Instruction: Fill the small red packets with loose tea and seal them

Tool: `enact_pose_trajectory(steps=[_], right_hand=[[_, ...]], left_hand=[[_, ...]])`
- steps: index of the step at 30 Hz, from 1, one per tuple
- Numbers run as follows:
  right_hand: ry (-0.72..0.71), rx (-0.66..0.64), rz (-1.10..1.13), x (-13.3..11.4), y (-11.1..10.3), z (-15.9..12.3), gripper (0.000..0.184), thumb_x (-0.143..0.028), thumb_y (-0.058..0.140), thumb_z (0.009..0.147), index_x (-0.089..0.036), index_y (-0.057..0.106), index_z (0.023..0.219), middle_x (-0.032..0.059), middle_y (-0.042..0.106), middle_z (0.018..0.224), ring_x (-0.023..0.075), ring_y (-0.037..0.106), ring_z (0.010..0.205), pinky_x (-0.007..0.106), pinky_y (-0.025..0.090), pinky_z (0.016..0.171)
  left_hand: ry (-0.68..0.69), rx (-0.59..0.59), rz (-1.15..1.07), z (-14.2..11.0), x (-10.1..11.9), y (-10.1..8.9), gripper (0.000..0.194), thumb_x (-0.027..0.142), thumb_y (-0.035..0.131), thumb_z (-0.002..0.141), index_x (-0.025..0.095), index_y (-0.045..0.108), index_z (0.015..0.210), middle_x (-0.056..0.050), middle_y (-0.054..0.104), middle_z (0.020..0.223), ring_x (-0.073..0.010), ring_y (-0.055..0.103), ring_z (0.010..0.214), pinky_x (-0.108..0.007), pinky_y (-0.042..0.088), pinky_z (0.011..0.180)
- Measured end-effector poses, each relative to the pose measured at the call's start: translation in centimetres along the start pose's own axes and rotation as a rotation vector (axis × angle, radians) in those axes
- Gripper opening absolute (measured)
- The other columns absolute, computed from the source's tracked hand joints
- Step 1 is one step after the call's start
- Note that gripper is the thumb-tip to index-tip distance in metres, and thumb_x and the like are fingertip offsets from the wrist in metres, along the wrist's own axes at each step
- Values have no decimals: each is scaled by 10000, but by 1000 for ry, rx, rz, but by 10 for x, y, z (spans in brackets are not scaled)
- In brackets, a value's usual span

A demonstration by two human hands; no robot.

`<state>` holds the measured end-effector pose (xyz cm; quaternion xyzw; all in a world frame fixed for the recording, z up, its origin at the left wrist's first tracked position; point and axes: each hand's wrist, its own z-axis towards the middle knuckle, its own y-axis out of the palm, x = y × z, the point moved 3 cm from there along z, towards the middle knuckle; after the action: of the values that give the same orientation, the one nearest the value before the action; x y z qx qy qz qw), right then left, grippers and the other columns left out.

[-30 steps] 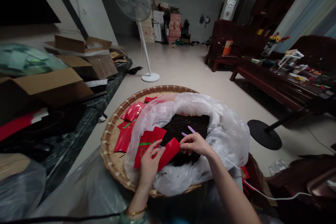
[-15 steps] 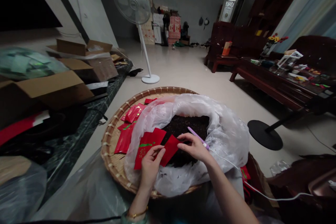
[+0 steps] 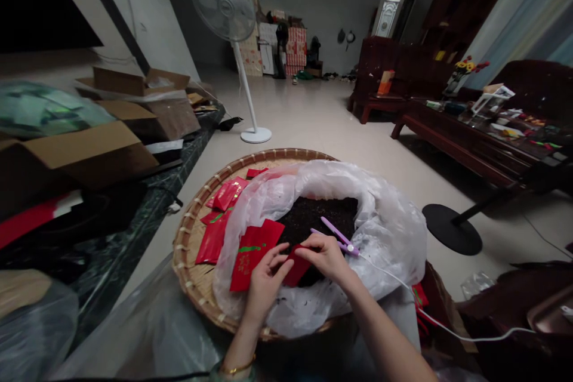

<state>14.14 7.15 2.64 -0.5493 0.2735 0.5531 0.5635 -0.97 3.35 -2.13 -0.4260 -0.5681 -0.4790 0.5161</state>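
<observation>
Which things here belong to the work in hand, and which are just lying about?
In use: left hand, right hand, red envelope, purple corded tool, dark loose material, plastic bag, woven tray, other red envelopes.
Lying about: standing fan, cardboard boxes, wooden armchair, stacked cartons.

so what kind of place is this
Probably a home living room doubling as a packing space: a dark wooden settee and coffee table, a standing fan, and open cardboard boxes.
</observation>
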Motion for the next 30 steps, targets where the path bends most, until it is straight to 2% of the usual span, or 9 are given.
enact_pose_trajectory(steps=[4,10,15,17,19,23,26,28,30], right_hand=[[67,-13,-15,3,0,-2,212,-393,699,725,-183,732,715,25,675,676,147,579,625,250,434,570],[202,57,77,13,-7,-7,208,-371,702,693,-171,705,638,12,637,577,128,526,503,240,386,483],[246,185,73,13,-8,-5,291,-413,614,758,-165,676,617,-3,581,507,116,481,446,229,350,436],[224,245,55,7,-2,-6,319,-423,600,773,-167,646,588,-6,575,506,118,492,458,230,377,453],[158,243,34,-2,8,-7,316,-405,596,791,-170,628,582,3,606,559,131,543,531,241,441,534],[-24,150,-44,-14,13,-8,244,-324,532,861,-187,665,710,34,680,766,181,625,858,301,483,827],[-82,283,-267,-6,-10,-6,225,-282,504,876,-196,640,1034,93,621,1132,207,566,1079,357,447,943],[-44,311,-566,6,-25,-4,386,-238,558,830,-169,550,1209,146,498,1304,259,474,1203,419,398,999],[62,207,-866,20,-33,0,571,-208,647,752,-131,481,1293,186,496,1292,320,446,1210,466,390,981]], left_hand=[[-38,65,4,-2,-3,-4,258,387,730,620,150,664,699,-8,673,621,-139,617,581,-223,505,593],[7,65,65,-2,-9,-7,272,416,677,697,148,660,741,-20,678,654,-145,627,605,-227,508,600],[404,171,409,-9,1,0,414,353,644,768,167,590,1135,-130,660,1135,-244,620,1037,-390,491,906],[562,102,578,-13,2,9,525,330,668,752,178,532,1236,-143,587,1268,-273,530,1184,-454,415,1011],[583,11,626,-13,-4,14,483,328,615,791,171,534,1240,-151,588,1268,-283,518,1204,-471,405,1021],[217,21,377,-8,-15,6,371,394,488,852,143,605,1098,-175,685,1073,-293,655,981,-429,528,844],[-114,-20,-38,-7,-10,4,435,439,527,832,141,536,1148,-172,673,1115,-264,697,830,-389,571,714],[-254,-40,-246,-8,-1,6,499,418,598,794,163,473,1204,-157,664,1146,-238,706,752,-363,580,632],[-333,-46,-341,-9,6,7,522,383,658,752,167,471,1189,-150,680,1114,-225,705,701,-336,575,577]])
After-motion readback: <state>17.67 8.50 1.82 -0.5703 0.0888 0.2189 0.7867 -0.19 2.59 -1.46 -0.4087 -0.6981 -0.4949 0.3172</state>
